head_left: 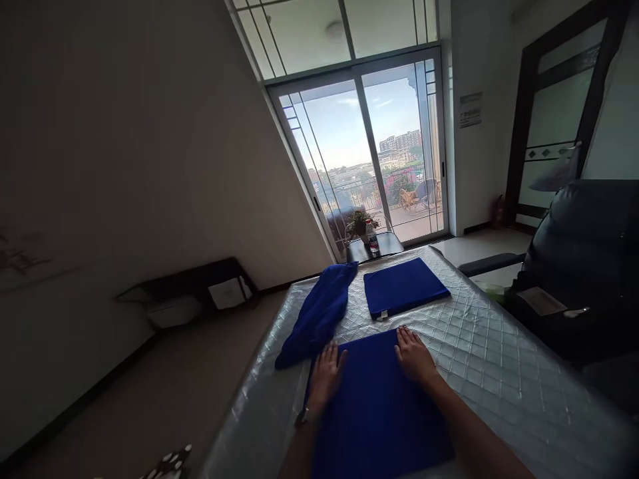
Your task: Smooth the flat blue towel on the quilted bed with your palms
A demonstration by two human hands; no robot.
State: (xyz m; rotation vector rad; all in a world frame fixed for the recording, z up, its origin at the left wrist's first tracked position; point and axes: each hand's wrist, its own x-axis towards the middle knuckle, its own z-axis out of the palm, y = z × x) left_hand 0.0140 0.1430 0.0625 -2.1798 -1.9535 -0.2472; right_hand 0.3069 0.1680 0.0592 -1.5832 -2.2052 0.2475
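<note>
A blue cloth (379, 406), laid out as a flat rectangle, covers the near part of the table. On its left edge, near the far corner, my left hand (327, 372) rests flat with the fingers stretched out. My right hand (414, 352) lies flat on the far right corner, its fingers also straight. Beyond them is a second blue cloth (407, 286), a neat folded rectangle with a small white tag at its near edge. To the left, a loosely bunched blue cloth (319, 313) reaches close to my left hand.
A silvery quilted cover (489, 352) spreads over the table. Past its far end, a small dark table (389, 245) carries a bottle (372, 238) and a potted plant (358, 225). A black armchair (589, 246) stands on the right, and a dark wall shelf (200, 286) on the left.
</note>
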